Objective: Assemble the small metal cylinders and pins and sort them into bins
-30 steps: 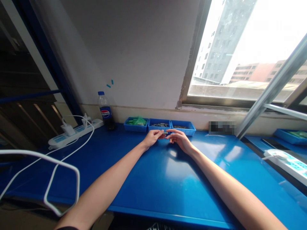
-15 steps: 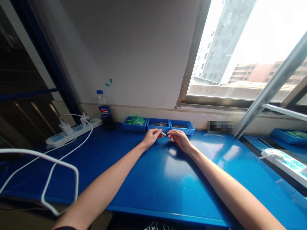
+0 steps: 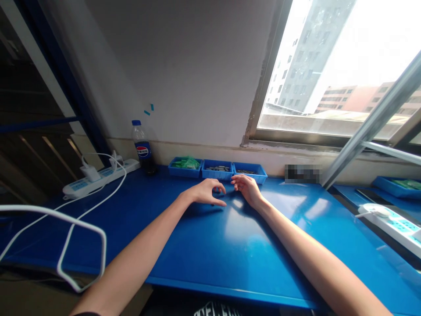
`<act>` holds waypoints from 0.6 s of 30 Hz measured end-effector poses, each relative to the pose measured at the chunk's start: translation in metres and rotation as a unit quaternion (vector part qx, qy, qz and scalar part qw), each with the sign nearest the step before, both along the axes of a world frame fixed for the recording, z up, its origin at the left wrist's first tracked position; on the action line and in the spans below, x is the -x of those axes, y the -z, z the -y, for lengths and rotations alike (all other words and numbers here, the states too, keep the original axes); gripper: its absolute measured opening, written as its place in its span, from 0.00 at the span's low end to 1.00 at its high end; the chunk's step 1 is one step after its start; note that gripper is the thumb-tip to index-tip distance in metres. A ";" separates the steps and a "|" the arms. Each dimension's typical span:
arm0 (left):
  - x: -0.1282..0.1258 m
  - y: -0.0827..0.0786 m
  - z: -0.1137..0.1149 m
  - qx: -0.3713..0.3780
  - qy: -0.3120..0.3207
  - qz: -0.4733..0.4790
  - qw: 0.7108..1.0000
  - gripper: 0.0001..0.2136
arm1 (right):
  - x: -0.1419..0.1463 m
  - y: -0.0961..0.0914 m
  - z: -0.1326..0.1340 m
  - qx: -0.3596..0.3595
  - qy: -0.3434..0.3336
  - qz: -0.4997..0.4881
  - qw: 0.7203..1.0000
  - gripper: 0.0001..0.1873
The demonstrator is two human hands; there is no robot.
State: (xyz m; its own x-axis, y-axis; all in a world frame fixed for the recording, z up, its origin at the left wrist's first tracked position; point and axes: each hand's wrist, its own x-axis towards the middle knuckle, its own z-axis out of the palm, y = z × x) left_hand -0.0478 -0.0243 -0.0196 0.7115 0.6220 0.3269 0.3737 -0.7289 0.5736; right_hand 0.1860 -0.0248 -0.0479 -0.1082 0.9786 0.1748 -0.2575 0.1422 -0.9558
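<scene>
My left hand (image 3: 205,191) hovers low over the blue tabletop, thumb and fingers spread apart, with nothing visible between them. Facing it, my right hand (image 3: 247,188) has its fingers bent and drawn together near the tips; whatever they pinch is too small or hidden to make out. Just beyond the hands stand three blue bins side by side: the left bin (image 3: 184,173) with green packets (image 3: 187,163), the middle bin (image 3: 217,175) with small metal cylinders (image 3: 219,168), and the right bin (image 3: 261,176) with small dark metal pieces (image 3: 245,172).
A cola bottle (image 3: 143,151) stands by the wall, beside a white power strip (image 3: 101,177) with plugs. A loose white cable (image 3: 104,245) loops over the left table edge. On the right are a metal bar (image 3: 371,118), another power strip (image 3: 394,224) and another blue bin (image 3: 391,188).
My left hand has opened and shifted slightly left; the small metal cylinder it pinched no longer shows. My right hand has hardly moved.
</scene>
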 end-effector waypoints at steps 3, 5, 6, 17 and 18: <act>0.017 -0.008 -0.001 0.015 0.000 -0.025 1.000 0.18 | 0.000 0.000 0.001 -0.001 -0.016 0.000 1.000 0.11; 0.021 -0.008 -0.002 0.041 -0.002 -0.018 0.999 0.13 | 0.000 -0.001 0.002 -0.004 -0.019 0.003 1.000 0.10; 0.020 -0.007 -0.003 0.055 -0.006 -0.010 0.998 0.12 | 0.000 -0.001 0.002 -0.005 -0.020 0.003 1.000 0.10; -0.005 0.016 -0.012 0.109 -0.130 0.194 0.966 0.13 | 0.003 0.000 0.003 -0.013 -0.036 0.037 0.999 0.10; -0.005 0.017 -0.014 0.117 -0.140 0.218 0.959 0.14 | 0.003 0.000 0.003 -0.015 -0.036 0.042 0.998 0.10</act>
